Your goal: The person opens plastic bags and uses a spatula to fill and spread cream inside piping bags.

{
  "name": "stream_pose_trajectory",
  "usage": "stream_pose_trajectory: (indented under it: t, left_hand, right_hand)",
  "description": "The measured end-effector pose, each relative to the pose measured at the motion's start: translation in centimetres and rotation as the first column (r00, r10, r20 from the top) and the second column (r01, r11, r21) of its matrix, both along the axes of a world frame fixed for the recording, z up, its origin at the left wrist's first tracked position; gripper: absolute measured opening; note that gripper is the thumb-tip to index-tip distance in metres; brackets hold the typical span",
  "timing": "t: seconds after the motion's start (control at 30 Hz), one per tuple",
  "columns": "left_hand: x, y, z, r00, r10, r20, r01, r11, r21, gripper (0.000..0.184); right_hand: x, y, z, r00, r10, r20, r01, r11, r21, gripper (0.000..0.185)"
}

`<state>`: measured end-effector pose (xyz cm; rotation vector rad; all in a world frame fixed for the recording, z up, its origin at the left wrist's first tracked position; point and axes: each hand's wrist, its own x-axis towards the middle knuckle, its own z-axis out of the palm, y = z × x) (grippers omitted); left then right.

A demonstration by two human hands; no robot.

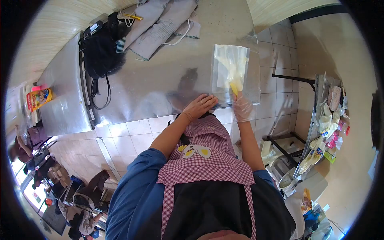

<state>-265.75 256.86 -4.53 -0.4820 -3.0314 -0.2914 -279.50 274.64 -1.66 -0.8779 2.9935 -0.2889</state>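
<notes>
My left hand (201, 105), bare with a ring on one finger, lies flat on the front edge of the metal table (152, 86), fingers stretched out. A clear thin glove covers my right hand (243, 107) at the same edge. Its fingers close on a short yellow tool (235, 88), whose exact kind I cannot make out. The tool's far end touches the near part of a white rectangular sheet (223, 56) on clear plastic. Pale yellow, smeared streaks run over the sheet.
A black backpack (100, 56) and grey striped cloths (162, 30) lie at the table's back left. On another surface at far left stands a yellow-red packet (39, 99). To the right is a rack (316, 120) with bags and small items. People sit at lower left.
</notes>
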Motion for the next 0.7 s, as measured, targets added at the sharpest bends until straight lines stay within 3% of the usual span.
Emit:
stream_pose_trajectory:
  t: [0.1, 0.17, 0.23, 0.27, 0.33, 0.37, 0.43, 0.5, 0.57, 0.63, 0.7]
  left_hand:
    - [-0.2, -0.2, 0.3, 0.999, 0.032, -0.009, -0.032, 0.999, 0.003, 0.059]
    - [0.2, -0.4, 1.6, 0.999, 0.046, -0.015, -0.046, 0.999, -0.016, 0.061]
    - [0.6, -0.8, 3.8, 0.938, 0.320, 0.131, -0.329, 0.943, 0.048, 0.058]
    - [0.9, -0.7, 3.6, 0.938, 0.322, 0.127, -0.330, 0.943, 0.045, 0.058]
    - [1.1, -0.7, 2.7, 0.984, 0.175, 0.021, -0.176, 0.972, 0.158, 0.070]
    - [0.7, -0.2, 2.6, 0.984, 0.176, 0.019, -0.177, 0.972, 0.155, 0.070]
    - [-0.6, 2.1, 2.1, 0.997, -0.035, -0.066, 0.039, 0.997, 0.070, 0.070]
    - [-1.6, 3.0, 0.8, 0.998, -0.022, -0.055, 0.023, 1.000, 0.016, 0.068]
    - [-2.7, 3.0, 1.1, 0.999, 0.001, -0.042, -0.002, 1.000, -0.027, 0.066]
    - [-2.6, 2.3, 1.1, 0.998, -0.057, -0.019, 0.055, 0.994, -0.098, 0.059]
    - [-2.3, 2.8, -0.1, 0.999, -0.048, -0.020, 0.047, 0.997, -0.054, 0.056]
  right_hand:
    - [-1.7, 0.9, -0.4, 0.996, 0.071, -0.052, -0.074, 0.996, -0.058, 0.025]
    - [-3.4, 2.2, -0.5, 0.980, 0.193, 0.044, -0.180, 0.960, -0.216, 0.027]
    - [-4.0, 3.0, -0.2, 0.986, 0.138, 0.093, -0.116, 0.972, -0.204, 0.030]
    - [-4.2, 3.1, 0.0, 0.986, 0.084, 0.147, -0.057, 0.982, -0.182, 0.033]
    - [-3.5, 2.3, 0.3, 0.981, 0.173, 0.084, -0.154, 0.969, -0.195, 0.031]
    - [-2.8, 1.8, 0.5, 0.966, 0.256, 0.027, -0.246, 0.949, -0.195, 0.029]
    - [-0.8, 0.7, 0.6, 0.948, 0.319, 0.011, -0.313, 0.935, -0.169, 0.023]
    - [0.0, -0.1, 1.0, 0.925, 0.380, -0.006, -0.377, 0.916, -0.135, 0.017]
    - [-0.3, -0.2, 1.6, 0.922, 0.369, 0.115, -0.367, 0.929, -0.039, 0.017]
    - [-0.8, -0.2, 1.6, 0.910, 0.395, 0.128, -0.392, 0.919, -0.049, 0.016]
    - [-0.8, 0.4, 1.4, 0.896, 0.420, 0.146, -0.416, 0.908, -0.058, 0.016]
